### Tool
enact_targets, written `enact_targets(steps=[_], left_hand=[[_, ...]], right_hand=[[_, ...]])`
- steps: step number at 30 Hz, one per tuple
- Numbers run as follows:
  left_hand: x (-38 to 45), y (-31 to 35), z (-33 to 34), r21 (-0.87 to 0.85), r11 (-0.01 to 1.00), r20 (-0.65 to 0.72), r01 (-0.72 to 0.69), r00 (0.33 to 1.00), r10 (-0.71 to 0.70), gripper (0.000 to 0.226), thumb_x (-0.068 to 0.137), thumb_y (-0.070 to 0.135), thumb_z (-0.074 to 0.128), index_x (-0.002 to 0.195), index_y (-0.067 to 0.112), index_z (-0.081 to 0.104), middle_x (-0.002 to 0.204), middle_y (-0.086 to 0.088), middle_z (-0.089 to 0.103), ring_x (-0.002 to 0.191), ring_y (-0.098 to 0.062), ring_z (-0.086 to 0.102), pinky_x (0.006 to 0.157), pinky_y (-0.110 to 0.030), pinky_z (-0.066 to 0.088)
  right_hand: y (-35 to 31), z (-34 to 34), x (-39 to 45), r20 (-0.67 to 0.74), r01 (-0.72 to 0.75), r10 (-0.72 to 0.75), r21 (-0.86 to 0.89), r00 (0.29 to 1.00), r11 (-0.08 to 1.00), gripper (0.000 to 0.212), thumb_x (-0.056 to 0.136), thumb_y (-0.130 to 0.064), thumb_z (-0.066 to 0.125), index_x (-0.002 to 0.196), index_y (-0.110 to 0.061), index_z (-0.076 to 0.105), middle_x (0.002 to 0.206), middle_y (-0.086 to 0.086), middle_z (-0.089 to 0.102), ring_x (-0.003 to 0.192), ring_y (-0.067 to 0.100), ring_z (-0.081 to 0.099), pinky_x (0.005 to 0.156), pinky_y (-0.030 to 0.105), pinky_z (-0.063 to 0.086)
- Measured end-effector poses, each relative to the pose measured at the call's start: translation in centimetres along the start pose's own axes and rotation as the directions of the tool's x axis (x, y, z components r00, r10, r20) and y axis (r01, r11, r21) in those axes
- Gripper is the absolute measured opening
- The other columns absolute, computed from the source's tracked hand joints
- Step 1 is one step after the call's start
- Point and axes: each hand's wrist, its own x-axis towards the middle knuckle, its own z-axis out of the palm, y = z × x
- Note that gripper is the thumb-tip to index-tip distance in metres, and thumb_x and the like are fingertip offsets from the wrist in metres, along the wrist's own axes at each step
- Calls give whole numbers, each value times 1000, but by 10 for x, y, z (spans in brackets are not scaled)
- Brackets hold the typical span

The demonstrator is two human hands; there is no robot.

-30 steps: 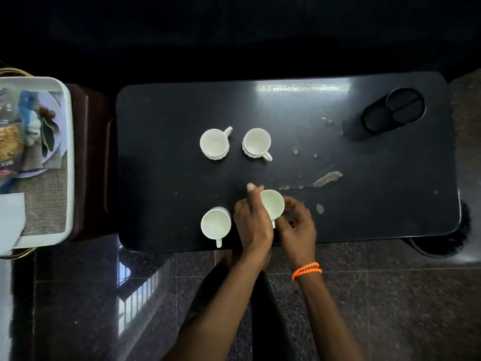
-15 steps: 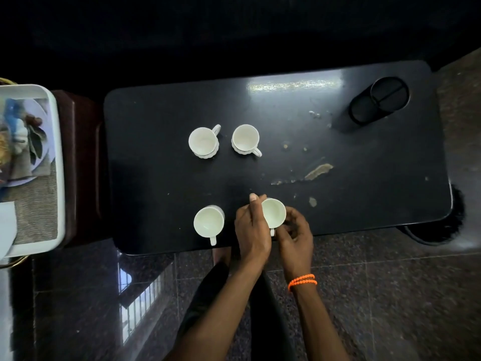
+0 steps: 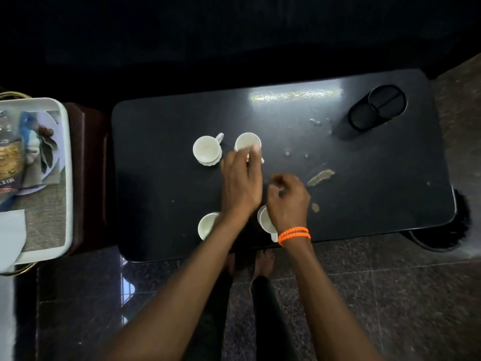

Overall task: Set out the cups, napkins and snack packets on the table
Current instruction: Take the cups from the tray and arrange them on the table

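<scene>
Cups (image 3: pixel 207 150) beside black holder (image 3: pixel 376 108)

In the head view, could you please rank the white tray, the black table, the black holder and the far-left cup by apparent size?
1. black table
2. white tray, partly cut off by the frame
3. black holder
4. far-left cup

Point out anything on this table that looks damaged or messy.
The black tabletop is scuffed: a pale chipped patch lies just beyond the right hand, with smaller pale flecks around it. The four white ceramic cups stand upright; no spill shows.
</scene>
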Motion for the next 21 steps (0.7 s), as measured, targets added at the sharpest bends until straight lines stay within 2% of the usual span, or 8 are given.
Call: enact_targets(steps=[3,6,8,9,11,13,16,21], left_hand=[[62,5,-4,211,965,116,-159,984,136,41,113,35,39,78,19,52,86,-3,66,102,-37,60,103,-46,38],[105,7,-3,319,944,371,-82,928,-45,58,113,50,26,77,15,55,103,-17,69,116,-38,60,103,-39,36],[118,9,-4,330,944,474,25,860,-188,76,109,61,19,103,6,72,128,-19,70,126,-34,60,98,-36,37],[120,9,-4,341,939,492,50,842,-223,83,108,64,17,114,4,73,133,-19,70,127,-33,61,99,-37,39],[119,11,-3,345,936,482,74,841,-244,87,105,69,15,116,7,74,128,-17,71,122,-35,63,104,-41,46],[111,9,0,340,933,456,122,846,-277,85,102,74,12,101,14,73,119,-15,73,113,-37,68,106,-47,49],[99,-2,8,287,925,422,251,834,-357,79,99,77,11,79,21,62,109,-15,75,104,-36,72,106,-51,51],[90,-12,16,149,915,373,374,836,-402,82,99,76,14,69,16,60,103,-21,77,99,-37,75,104,-52,55]], right_hand=[[-14,20,34,216,-82,127,-208,968,975,15,84,-12,63,89,-3,75,97,24,75,98,43,68,82,40,53],[-18,32,58,279,-188,255,-247,926,951,25,88,-20,60,100,-5,77,108,24,75,109,43,66,87,38,52],[-17,35,68,237,-226,272,-204,933,952,27,87,-23,62,105,-7,76,111,21,75,111,41,66,88,36,52],[-16,35,71,215,-231,263,-162,941,959,28,87,-24,65,109,-11,75,113,17,76,113,38,66,88,32,50],[-14,35,76,206,-228,233,-49,950,973,38,82,-23,70,119,-18,70,115,9,76,113,32,68,90,28,49],[-9,31,82,245,-195,186,14,952,981,61,73,-21,75,132,-21,62,121,7,74,110,26,69,93,29,52],[-2,25,90,319,-103,110,-38,941,994,82,63,-20,87,139,-22,55,130,7,67,114,28,65,100,41,55],[2,22,91,283,13,4,-58,959,998,68,56,-12,94,117,-18,67,108,6,74,98,29,70,89,46,58]])
